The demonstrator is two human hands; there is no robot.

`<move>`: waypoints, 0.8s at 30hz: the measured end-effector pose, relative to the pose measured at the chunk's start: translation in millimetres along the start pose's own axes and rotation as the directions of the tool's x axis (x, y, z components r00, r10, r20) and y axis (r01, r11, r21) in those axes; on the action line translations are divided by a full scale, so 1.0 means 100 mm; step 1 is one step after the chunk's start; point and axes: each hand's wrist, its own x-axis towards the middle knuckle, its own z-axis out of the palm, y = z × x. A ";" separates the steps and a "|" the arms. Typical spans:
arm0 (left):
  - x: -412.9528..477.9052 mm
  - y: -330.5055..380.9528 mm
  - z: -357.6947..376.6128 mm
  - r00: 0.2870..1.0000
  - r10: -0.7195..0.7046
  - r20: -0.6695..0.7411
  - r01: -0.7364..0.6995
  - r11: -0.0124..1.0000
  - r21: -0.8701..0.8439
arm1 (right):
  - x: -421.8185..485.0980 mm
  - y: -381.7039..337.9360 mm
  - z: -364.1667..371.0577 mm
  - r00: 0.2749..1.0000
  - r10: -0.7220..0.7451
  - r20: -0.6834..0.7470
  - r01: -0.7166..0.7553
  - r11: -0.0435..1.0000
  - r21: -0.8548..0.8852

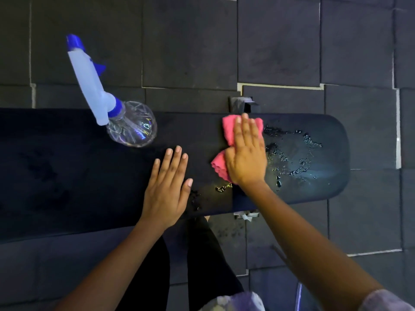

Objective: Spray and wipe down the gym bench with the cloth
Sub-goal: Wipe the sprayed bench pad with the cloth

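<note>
A black padded gym bench [78, 176] runs left to right across the view, its rounded end at the right. Beads of liquid [296, 153] lie on that right end. My right hand [247, 153] presses flat on a pink cloth [229, 129], which shows above and to the left of the hand. My left hand [167, 189] rests flat on the bench pad with fingers apart and holds nothing. A clear spray bottle [132, 124] with a white and blue trigger head stands on the bench, to the left of both hands.
The floor is dark rubber tiles [280, 41] with pale seams. A metal bench bracket [243, 104] shows at the far edge and another [246, 215] at the near edge. My legs in dark trousers [202, 254] stand close against the near side.
</note>
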 end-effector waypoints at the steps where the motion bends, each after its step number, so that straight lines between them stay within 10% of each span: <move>1: 0.04 0.03 0.01 1.000 0.003 0.006 -0.003 1.000 -0.004 | -0.04 0.15 -0.05 1.000 0.017 -0.015 -0.017 1.000 0.003; 5: 0.16 0.16 0.05 0.999 0.014 0.040 -0.013 1.000 -0.022 | -0.12 0.48 -0.30 0.993 0.084 -0.078 -0.067 0.978 0.195; 10: 0.19 0.20 0.09 1.000 -0.018 0.012 0.018 0.997 -0.080 | -0.03 0.43 -0.60 0.929 0.332 -0.166 -0.056 0.569 0.821; 14: 0.19 0.11 0.08 0.998 -0.052 -0.034 0.050 0.996 -0.069 | 0.14 -0.01 -0.35 0.982 -0.174 -0.079 0.189 0.946 0.262; 17: 0.19 0.06 0.09 0.998 -0.033 -0.044 0.032 0.999 -0.024 | 0.22 -0.17 0.02 0.957 -0.273 0.097 0.285 0.947 -0.147; 24: 0.23 0.14 0.11 0.998 -0.055 -0.026 0.056 0.998 0.038 | 0.22 0.02 0.07 0.960 -0.275 0.045 0.279 0.952 -0.126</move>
